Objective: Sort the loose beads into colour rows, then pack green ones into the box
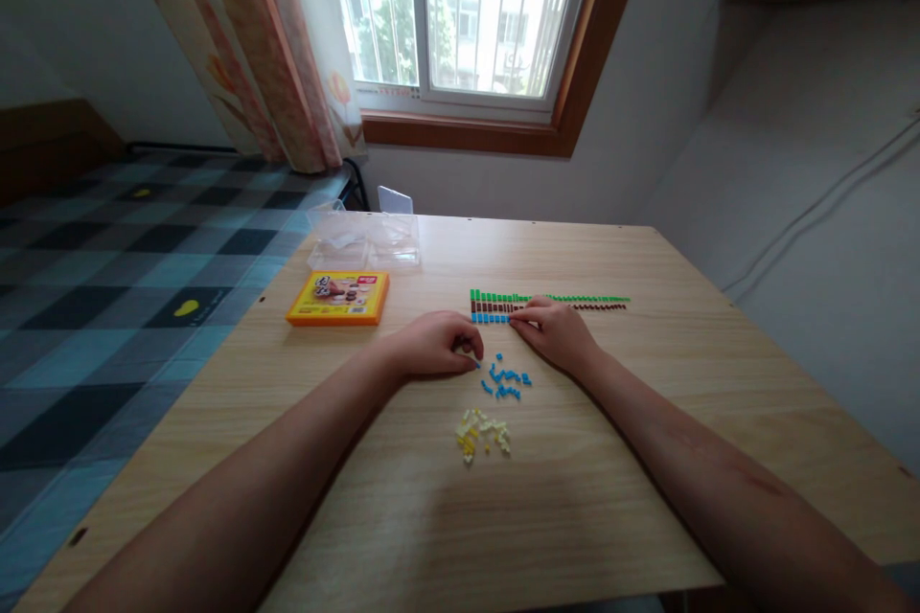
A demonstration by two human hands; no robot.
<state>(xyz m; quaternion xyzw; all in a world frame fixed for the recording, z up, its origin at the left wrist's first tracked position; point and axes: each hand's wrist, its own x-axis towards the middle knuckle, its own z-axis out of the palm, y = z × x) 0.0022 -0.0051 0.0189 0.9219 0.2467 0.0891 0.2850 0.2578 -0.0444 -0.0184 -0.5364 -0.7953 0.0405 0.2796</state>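
Observation:
My left hand (pixel 440 343) is closed in a pinch, with a small blue brick (pixel 477 364) at its fingertips. It hovers just left of a loose pile of blue bricks (pixel 507 375). My right hand (pixel 557 330) reaches to the right end of a short row of blue bricks (pixel 489 318), thumb and finger pinched on a blue brick there. Behind that row run a row of brown bricks (pixel 493 306) and a row of green bricks (pixel 495 297), both partly hidden by my right hand. Nearer to me lies a pile of pale and bright yellow bricks (pixel 485 431).
An orange-yellow box (pixel 339 298) with a printed picture lies at the left on the wooden table (pixel 610 536). Clear plastic containers (pixel 366 239) stand behind it. Left of the table is a bed with a checked cover (pixel 144 306); a window (pixel 474 10) is ahead.

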